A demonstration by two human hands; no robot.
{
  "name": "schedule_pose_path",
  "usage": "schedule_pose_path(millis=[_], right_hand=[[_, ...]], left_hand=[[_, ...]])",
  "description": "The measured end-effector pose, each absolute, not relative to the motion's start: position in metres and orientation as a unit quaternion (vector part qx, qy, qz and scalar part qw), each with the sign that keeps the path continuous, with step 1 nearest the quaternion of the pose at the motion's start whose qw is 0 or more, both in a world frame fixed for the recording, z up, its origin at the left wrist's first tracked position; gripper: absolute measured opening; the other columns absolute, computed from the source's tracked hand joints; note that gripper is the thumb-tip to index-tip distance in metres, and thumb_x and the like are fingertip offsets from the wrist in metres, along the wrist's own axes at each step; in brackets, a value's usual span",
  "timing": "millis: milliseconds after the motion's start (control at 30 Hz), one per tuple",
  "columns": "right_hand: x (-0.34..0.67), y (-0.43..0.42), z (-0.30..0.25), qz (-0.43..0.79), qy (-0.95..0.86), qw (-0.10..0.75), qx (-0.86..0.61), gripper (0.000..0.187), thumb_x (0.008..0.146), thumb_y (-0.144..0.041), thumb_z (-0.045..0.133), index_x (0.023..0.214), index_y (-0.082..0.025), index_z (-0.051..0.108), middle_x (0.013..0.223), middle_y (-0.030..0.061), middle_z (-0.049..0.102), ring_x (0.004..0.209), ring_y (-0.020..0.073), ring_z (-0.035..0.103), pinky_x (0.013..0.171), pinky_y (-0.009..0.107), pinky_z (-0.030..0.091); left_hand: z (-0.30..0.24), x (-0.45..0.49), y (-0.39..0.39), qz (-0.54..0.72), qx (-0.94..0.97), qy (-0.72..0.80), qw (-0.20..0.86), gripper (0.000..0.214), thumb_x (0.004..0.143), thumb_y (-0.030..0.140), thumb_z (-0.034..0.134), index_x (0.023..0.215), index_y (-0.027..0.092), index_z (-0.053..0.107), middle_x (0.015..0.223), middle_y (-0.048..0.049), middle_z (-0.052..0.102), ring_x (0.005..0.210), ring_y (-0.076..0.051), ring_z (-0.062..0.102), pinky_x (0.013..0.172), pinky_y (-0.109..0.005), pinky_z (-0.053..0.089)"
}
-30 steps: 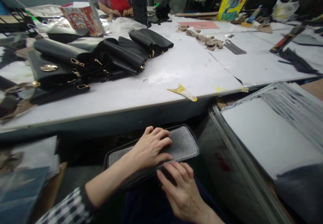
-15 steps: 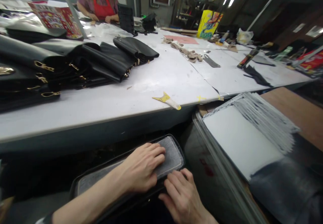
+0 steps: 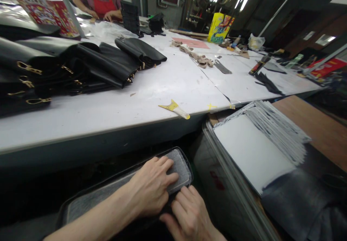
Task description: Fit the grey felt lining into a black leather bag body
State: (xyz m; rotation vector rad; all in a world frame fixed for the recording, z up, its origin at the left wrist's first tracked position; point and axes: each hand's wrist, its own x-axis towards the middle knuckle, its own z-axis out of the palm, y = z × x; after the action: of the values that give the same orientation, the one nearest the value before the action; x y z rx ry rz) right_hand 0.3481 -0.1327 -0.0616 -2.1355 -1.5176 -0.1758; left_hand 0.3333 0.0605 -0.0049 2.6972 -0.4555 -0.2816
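A long black bag [image 3: 81, 205] lies slanted in front of me below the table edge. Its grey, flat rectangular panel [image 3: 179, 165] with a pale stitched outline faces up, framed by a raised black rim. My left hand [image 3: 151, 183] is closed on it, fingers bent over the panel and pressing near the right end. Beside it, my right hand [image 3: 189, 210] grips the black rim at the near right corner, its fingertips folded over the edge and the thumb on the near side. The bag's underside is dark and mostly hidden.
A white table [image 3: 108, 114] runs across, with folded black leather pieces [image 3: 94, 63] with gold zip pulls and a yellow-and-white scraper-shaped tool [image 3: 175, 109]. To the right, a stack of white-faced sheets [image 3: 252, 147] adjoins dark leather [image 3: 300, 204]. A person in a red apron [image 3: 101, 2] works opposite.
The view has shifted slightly. Both hands and the bag sit a little further left in the picture. My right hand's fingers have drawn tighter at the rim, close beside my left hand.
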Motion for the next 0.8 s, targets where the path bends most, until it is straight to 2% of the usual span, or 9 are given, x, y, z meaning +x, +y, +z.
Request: schedule_pose_path(millis=[100, 200, 333, 400, 500, 633, 700, 800], right_hand=[[0.348, -0.126, -0.058, -0.065, -0.543, 0.288, -0.786, 0.023, 0.092, -0.02, 0.052, 0.069, -0.016, 0.051, 0.069, 0.0056, 0.054, 0.069, 0.0191, 0.044, 0.063, 0.035, 0.028], [0.347, -0.119, -0.059, -0.082, -0.502, 0.309, -0.803, 0.02, 0.091, -0.011, 0.048, 0.072, -0.016, 0.052, 0.068, 0.0053, 0.053, 0.067, 0.018, 0.043, 0.062, 0.035, 0.026], [0.347, -0.117, -0.065, -0.117, -0.484, 0.331, -0.801, 0.017, 0.088, -0.009, 0.051, 0.073, -0.016, 0.052, 0.065, 0.0042, 0.052, 0.065, 0.0176, 0.043, 0.063, 0.035, 0.027], [0.352, -0.122, -0.066, -0.104, -0.525, 0.324, -0.78, 0.013, 0.088, -0.009, 0.052, 0.076, -0.015, 0.054, 0.066, 0.0047, 0.054, 0.066, 0.0179, 0.044, 0.066, 0.036, 0.03], [0.366, -0.133, -0.063, -0.07, -0.578, 0.277, -0.765, 0.007, 0.089, -0.013, 0.053, 0.085, -0.012, 0.059, 0.074, 0.0072, 0.059, 0.072, 0.0199, 0.048, 0.069, 0.038, 0.033], [0.384, -0.143, -0.05, -0.037, -0.547, 0.249, -0.799, 0.021, 0.092, -0.021, 0.053, 0.073, -0.015, 0.055, 0.07, 0.0057, 0.055, 0.069, 0.0188, 0.045, 0.064, 0.036, 0.028], [0.388, -0.145, -0.043, 0.014, -0.52, 0.29, -0.803, 0.026, 0.094, -0.022, 0.05, 0.068, -0.017, 0.052, 0.069, 0.0041, 0.054, 0.068, 0.0175, 0.045, 0.064, 0.035, 0.028], [0.394, -0.147, -0.042, 0.091, -0.376, 0.422, -0.82, 0.03, 0.097, -0.027, 0.049, 0.069, -0.018, 0.054, 0.067, 0.0012, 0.056, 0.066, 0.0148, 0.05, 0.064, 0.03, 0.035]], left_hand=[[-0.01, 0.335, 0.055, -0.082, 0.969, -0.167, 0.162, 0.008, 0.085, 0.022, 0.052, 0.09, 0.023, 0.057, 0.103, -0.009, 0.057, 0.101, -0.028, 0.052, 0.081, -0.045, 0.044], [-0.019, 0.337, 0.053, -0.063, 0.975, -0.164, 0.135, 0.007, 0.091, 0.028, 0.05, 0.089, 0.023, 0.055, 0.098, -0.0077, 0.056, 0.098, -0.028, 0.051, 0.077, -0.045, 0.042], [-0.028, 0.34, 0.055, -0.038, 0.971, -0.182, 0.153, 0.008, 0.092, 0.032, 0.054, 0.091, 0.024, 0.054, 0.112, -0.0057, 0.056, 0.107, -0.026, 0.049, 0.088, -0.046, 0.038], [-0.029, 0.341, 0.056, -0.03, 0.966, -0.199, 0.164, 0.008, 0.092, 0.031, 0.055, 0.091, 0.023, 0.053, 0.119, -0.005, 0.055, 0.113, -0.025, 0.047, 0.094, -0.045, 0.035], [-0.027, 0.344, 0.056, -0.049, 0.961, -0.205, 0.176, 0.005, 0.091, 0.026, 0.053, 0.09, 0.022, 0.052, 0.115, -0.0039, 0.057, 0.108, -0.024, 0.05, 0.088, -0.043, 0.038], [-0.024, 0.347, 0.056, -0.063, 0.96, -0.201, 0.187, 0.004, 0.088, 0.026, 0.054, 0.089, 0.022, 0.052, 0.109, -0.0032, 0.058, 0.103, -0.024, 0.052, 0.082, -0.043, 0.04], [-0.023, 0.347, 0.055, -0.063, 0.959, -0.193, 0.197, 0.008, 0.086, 0.026, 0.056, 0.091, 0.023, 0.052, 0.11, -0.0033, 0.058, 0.104, -0.024, 0.052, 0.084, -0.044, 0.04], [-0.022, 0.346, 0.054, -0.059, 0.959, -0.166, 0.22, 0.02, 0.082, 0.023, 0.058, 0.101, 0.022, 0.053, 0.111, -0.0039, 0.058, 0.107, -0.024, 0.051, 0.09, -0.043, 0.04]])
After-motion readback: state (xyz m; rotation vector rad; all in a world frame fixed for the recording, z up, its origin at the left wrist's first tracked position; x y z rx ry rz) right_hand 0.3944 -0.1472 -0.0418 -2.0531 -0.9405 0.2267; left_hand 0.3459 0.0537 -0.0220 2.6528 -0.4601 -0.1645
